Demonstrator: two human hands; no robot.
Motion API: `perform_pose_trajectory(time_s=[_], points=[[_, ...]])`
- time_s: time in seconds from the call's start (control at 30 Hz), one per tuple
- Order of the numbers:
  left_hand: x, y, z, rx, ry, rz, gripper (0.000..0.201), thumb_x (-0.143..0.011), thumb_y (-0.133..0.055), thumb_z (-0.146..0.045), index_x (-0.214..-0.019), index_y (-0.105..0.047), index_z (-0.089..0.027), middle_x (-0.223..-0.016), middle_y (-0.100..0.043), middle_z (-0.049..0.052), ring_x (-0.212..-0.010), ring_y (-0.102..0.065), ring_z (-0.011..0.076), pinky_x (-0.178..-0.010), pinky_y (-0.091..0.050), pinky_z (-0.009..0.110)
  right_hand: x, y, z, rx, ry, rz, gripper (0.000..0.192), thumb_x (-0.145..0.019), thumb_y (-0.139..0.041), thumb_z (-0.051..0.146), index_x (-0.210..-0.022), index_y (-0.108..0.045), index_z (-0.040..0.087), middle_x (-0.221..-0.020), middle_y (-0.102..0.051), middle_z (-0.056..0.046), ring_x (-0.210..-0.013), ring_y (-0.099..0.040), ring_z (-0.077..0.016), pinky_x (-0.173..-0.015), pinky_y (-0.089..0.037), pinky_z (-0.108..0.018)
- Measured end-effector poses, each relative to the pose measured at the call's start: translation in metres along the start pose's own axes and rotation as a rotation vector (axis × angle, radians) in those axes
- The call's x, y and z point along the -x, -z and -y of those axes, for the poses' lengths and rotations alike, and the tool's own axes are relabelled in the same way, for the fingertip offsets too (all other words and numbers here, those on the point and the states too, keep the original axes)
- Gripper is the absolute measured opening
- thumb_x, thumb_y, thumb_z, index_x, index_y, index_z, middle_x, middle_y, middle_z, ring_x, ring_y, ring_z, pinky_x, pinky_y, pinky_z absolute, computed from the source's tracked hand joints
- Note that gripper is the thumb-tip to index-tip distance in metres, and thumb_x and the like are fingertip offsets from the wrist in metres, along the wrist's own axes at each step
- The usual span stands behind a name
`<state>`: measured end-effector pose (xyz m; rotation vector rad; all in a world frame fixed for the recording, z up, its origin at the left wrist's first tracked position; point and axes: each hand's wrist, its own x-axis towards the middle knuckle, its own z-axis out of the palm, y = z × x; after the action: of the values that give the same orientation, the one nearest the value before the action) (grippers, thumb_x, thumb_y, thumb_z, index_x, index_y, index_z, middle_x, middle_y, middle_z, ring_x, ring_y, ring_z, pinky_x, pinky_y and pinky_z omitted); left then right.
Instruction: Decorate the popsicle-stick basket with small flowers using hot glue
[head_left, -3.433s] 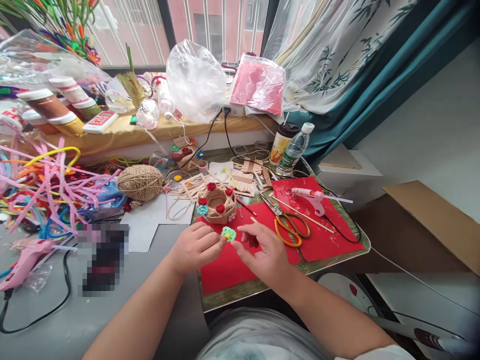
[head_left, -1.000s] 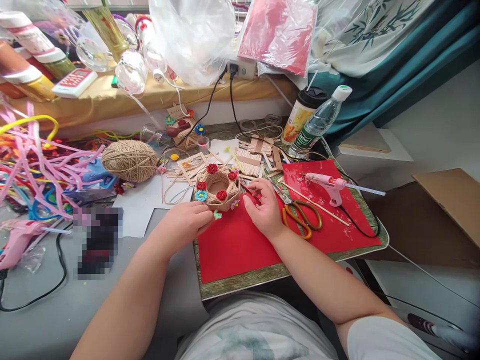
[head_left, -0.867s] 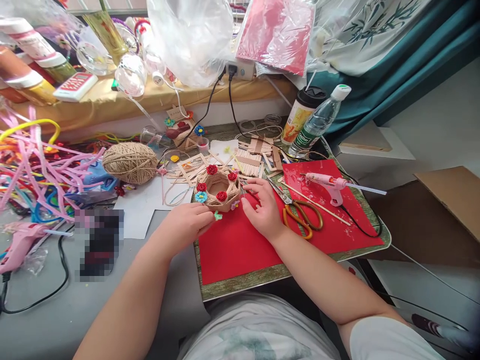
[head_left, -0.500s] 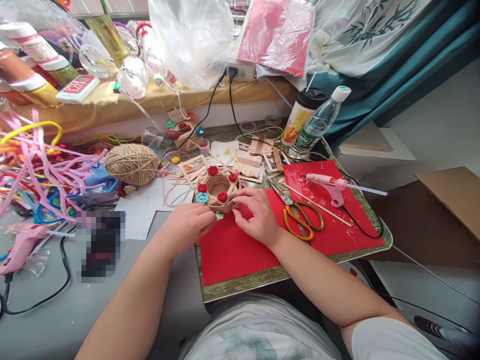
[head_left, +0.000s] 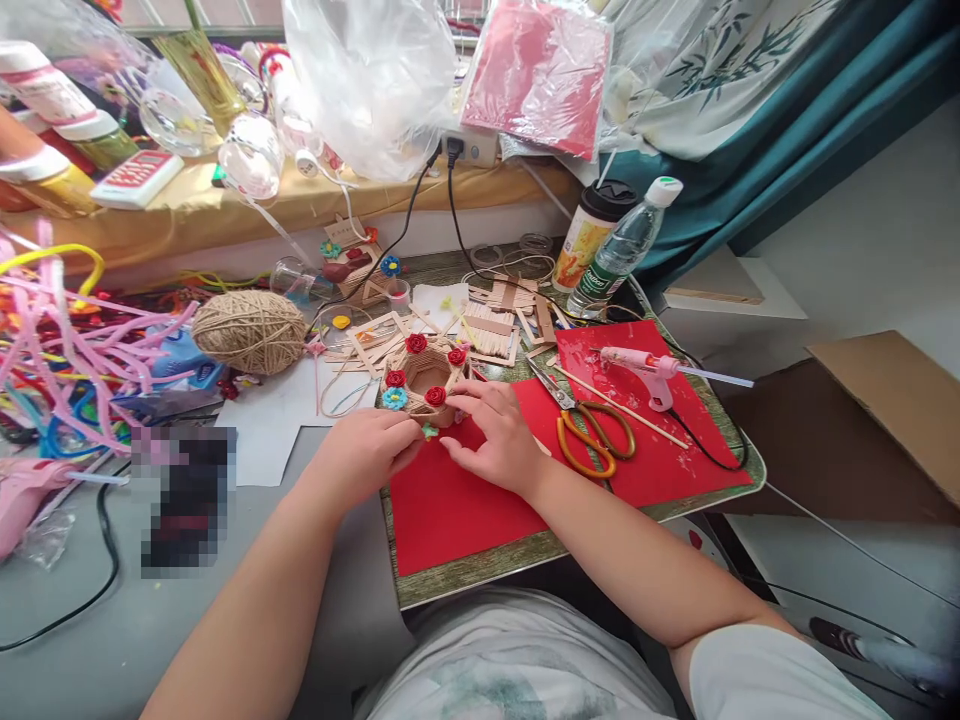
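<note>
L hand [head_left: 365, 456] grip pinched on green flower [head_left: 429, 431]; R hand [head_left: 491, 440] grip loose, open (beside basket [head_left: 424, 375]).

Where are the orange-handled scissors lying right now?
The scissors lie on the red paper just right of the person's right hand, with the pink glue gun beyond them on the right.

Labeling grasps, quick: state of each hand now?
Left hand: pinching small green flower.
Right hand: fingers on the stick basket; grip cannot be told.
</note>
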<state>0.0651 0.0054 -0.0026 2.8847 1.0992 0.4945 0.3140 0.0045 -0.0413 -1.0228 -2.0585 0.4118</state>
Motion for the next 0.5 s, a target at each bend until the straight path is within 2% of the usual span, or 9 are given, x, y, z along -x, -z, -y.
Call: perform_pose_trajectory(time_s=[0.13,0.3,0.5], points=[[-0.001,-0.002,0.0,-0.013,0.025,-0.005,0.021,-0.1,-0.055,-0.019,-0.08,-0.06,-0.021,-0.072,-0.067,0.0,-0.063,-0.057,0.0151,-0.06,-0.036,0.029,0.0,-0.002,0.002,0.016,-0.002,0.003,0.055,-0.09,-0.077,0.035,-0.141,-0.058,0.026,-0.149,-0.062,-0.012,-0.136,-0.058,-0.0317,-0.119,-0.043,-0.052],[0.001,-0.006,0.002,-0.014,0.046,-0.02,0.017,-0.1,-0.056,-0.021,-0.083,-0.062,-0.021,-0.074,-0.069,0.001,-0.064,-0.058,0.0152,-0.059,-0.035,0.028,0.0,-0.011,0.005,0.078,-0.016,0.026,0.076,-0.094,-0.074,0.041,-0.16,-0.04,0.025,-0.163,-0.051,-0.014,-0.146,-0.051,-0.0346,-0.123,-0.038,-0.054],[0.001,-0.008,0.005,-0.004,0.032,-0.025,0.021,-0.102,-0.055,-0.022,-0.084,-0.064,-0.021,-0.076,-0.069,0.002,-0.066,-0.06,0.0169,-0.061,-0.038,0.03,-0.003,-0.023,0.007,0.141,-0.037,0.017,0.081,-0.098,-0.068,0.036,-0.168,-0.028,0.024,-0.161,-0.051,-0.016,-0.145,-0.051,-0.0363,-0.123,-0.04,-0.055]])
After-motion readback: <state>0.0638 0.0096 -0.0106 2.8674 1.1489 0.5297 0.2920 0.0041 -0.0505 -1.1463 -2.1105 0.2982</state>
